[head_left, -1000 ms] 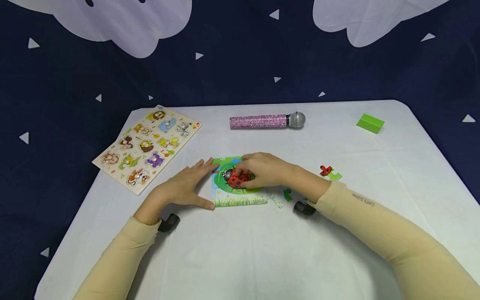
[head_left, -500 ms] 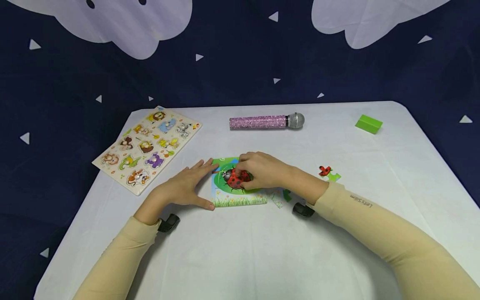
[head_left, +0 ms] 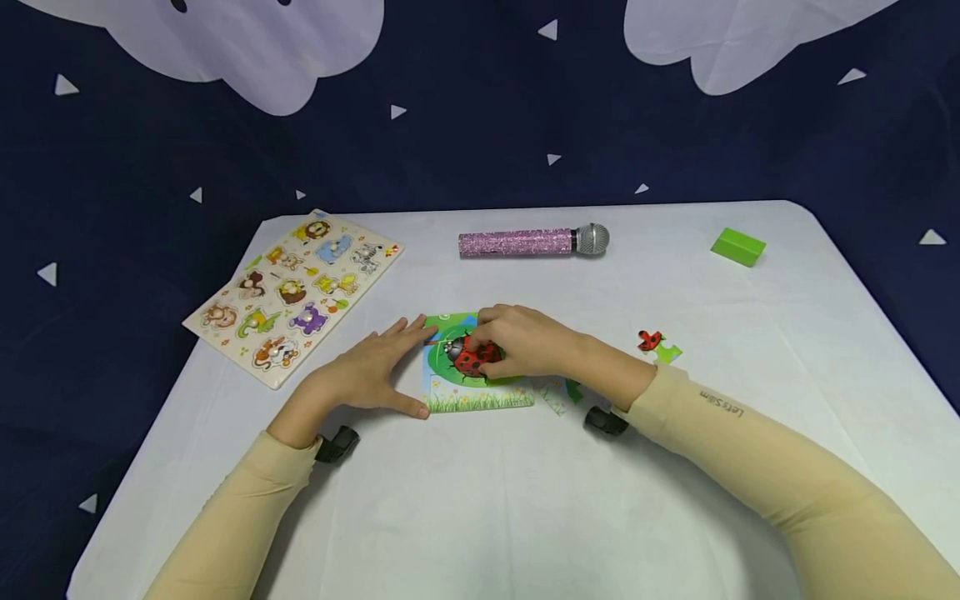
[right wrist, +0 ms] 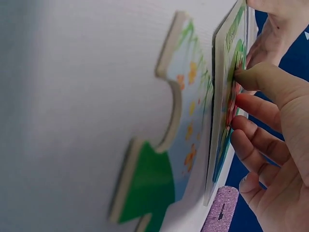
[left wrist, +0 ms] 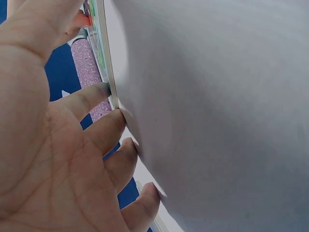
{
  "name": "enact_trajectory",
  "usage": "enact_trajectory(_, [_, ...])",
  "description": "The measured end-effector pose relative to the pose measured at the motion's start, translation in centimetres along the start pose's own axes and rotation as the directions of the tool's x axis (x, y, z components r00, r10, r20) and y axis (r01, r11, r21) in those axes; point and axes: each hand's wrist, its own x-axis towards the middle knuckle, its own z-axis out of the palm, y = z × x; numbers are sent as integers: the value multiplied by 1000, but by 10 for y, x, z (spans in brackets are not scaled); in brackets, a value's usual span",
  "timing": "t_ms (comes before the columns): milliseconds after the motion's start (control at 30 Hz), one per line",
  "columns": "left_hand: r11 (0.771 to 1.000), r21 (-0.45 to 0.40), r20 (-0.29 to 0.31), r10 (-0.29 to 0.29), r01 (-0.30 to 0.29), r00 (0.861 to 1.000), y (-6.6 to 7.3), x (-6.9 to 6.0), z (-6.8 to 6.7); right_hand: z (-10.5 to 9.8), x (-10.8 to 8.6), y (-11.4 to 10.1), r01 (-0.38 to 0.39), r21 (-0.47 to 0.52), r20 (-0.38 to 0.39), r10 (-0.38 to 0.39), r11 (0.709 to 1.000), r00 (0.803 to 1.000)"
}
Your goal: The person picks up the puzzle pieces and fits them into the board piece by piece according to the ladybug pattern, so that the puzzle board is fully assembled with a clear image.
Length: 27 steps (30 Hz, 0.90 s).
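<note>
A square ladybug puzzle board [head_left: 480,402] with a green, grassy picture lies mid-table. My left hand [head_left: 362,371] is spread at its left side, thumb and fingertips touching the edge. Over the ladybug is my right hand [head_left: 531,342]. In the right wrist view its thumb and index finger pinch a reddish puzzle piece [right wrist: 238,87] at the board's surface; the fingers hide most of that piece. Beside the board's right edge lies a loose puzzle piece [right wrist: 188,121] with flowers, grass and a dark green part, half covered by my forearm in the head view.
More loose puzzle pieces [head_left: 666,352], red and light green, lie beyond my right forearm. A pink glittery microphone [head_left: 517,242] lies behind the board. An animal peg puzzle [head_left: 292,292] is at the back left, a green block [head_left: 738,247] at the back right.
Both hands stay almost in place. My right hand's fingers shift very slightly over the ladybug; the board and loose pieces have not visibly moved.
</note>
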Motion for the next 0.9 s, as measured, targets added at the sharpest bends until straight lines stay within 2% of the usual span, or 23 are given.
enact_trajectory(233, [1000,-3,6,0,0,1000,1,-1,-1,-3,-1,2,3,20,4,-3,1000,1000])
enact_trajectory(467, [1000,-8,4,-2,2,1000,2,-1,-2,-25,-10,10,-64,126,-12,66,990,998])
enact_trajectory(667, [1000,-10,3,-1,1,1000,2,0,-1,-48,-32,21,-134,183,-34,142,974,989])
enact_trajectory(900, [1000,-3,2,1,-1,1000,2,1,0,-64,-67,38,-172,201,-79,191,964,978])
